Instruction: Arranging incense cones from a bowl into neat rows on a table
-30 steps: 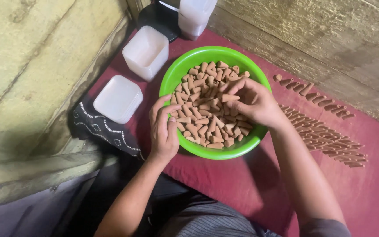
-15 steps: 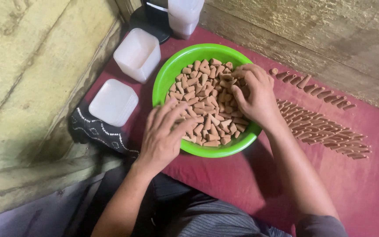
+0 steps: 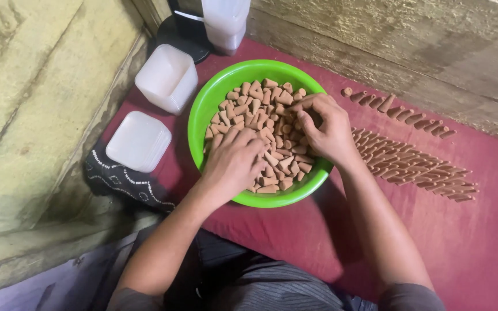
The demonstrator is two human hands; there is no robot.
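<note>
Head view: I look straight down at a bright green bowl (image 3: 203, 109) sitting on a dark red cloth (image 3: 479, 242) spread over the floor. The bowl is heaped with small tan cone-shaped pieces (image 3: 260, 103), lying every way up.

My left hand (image 3: 234, 161) lies palm down on the near left part of the heap, fingers spread loosely and slightly curled onto the cones; it is open, and I cannot see anything gripped beneath it. My right hand (image 3: 324, 126) reaches in over the bowl's right rim, fingers bunched together and tips pressed down among the cones near the middle of the heap. It looks pinched on some of them, but the fingers hide what they hold, so I cannot tell whether it has a cone.

To the right of the bowl, on the cloth, more of the same cones lie set out in rows (image 3: 413, 164), packed side by side, with a thinner single line (image 3: 402, 112) beyond them toward the far edge of the cloth. The rows are near the right hand's wrist but apart from it.

Left of the bowl stand two translucent white square containers: one (image 3: 166, 78) just beside the bowl's far left rim, the other (image 3: 138, 141) nearer and farther left. A taller translucent container (image 3: 226, 20) stands at the far edge, partly on a black round object (image 3: 180, 37). A dark patterned fabric (image 3: 116, 178) lies under the nearer white container.
</note>
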